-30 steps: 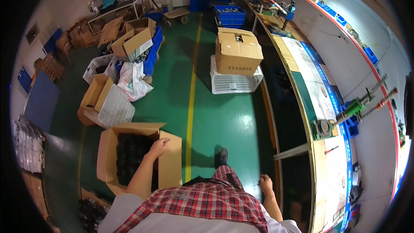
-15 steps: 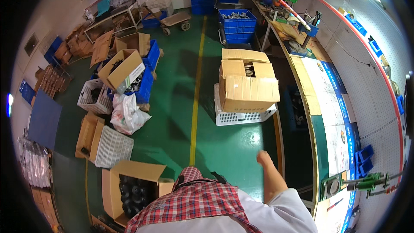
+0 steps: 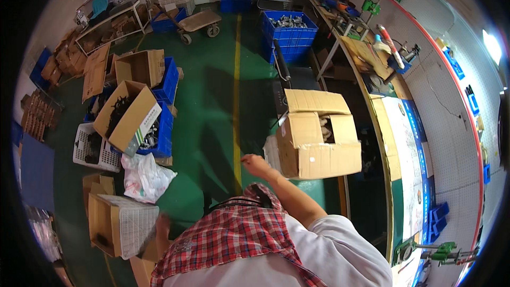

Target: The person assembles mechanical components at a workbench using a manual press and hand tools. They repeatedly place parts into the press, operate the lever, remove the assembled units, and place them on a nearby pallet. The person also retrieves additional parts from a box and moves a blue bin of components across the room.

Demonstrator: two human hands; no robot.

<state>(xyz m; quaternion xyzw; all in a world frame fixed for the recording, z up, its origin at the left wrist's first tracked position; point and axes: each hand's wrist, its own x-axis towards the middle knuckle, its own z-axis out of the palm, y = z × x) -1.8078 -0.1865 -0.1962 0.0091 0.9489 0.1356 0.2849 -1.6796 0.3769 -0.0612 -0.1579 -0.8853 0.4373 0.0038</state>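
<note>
My right hand (image 3: 257,166) hangs in front of my body over the yellow floor line, its fingers curled; anything inside them is hidden. Just beyond it to the right stands an open-topped cardboard box (image 3: 329,160), resting on a white plastic crate (image 3: 272,155) and apart from the hand. My left hand (image 3: 163,227) is low on the left, dim and blurred, next to a white slatted basket (image 3: 139,228). Its fingers do not show clearly, and whether it touches the basket I cannot tell. An open cardboard box (image 3: 103,223) stands against that basket.
A long workbench (image 3: 396,172) runs along the right wall, with a green press (image 3: 441,253) at its near end. Left of the floor line (image 3: 237,74) are a white plastic bag (image 3: 147,178), boxes and blue crates (image 3: 166,127). A flat cart (image 3: 199,21) and a parts-filled blue crate (image 3: 289,37) stand farther off.
My right arm has swung from the right across to the middle. My left hand has come into view. The boxes ahead appear nearer and lower; the box of black parts has slipped mostly out of sight.
</note>
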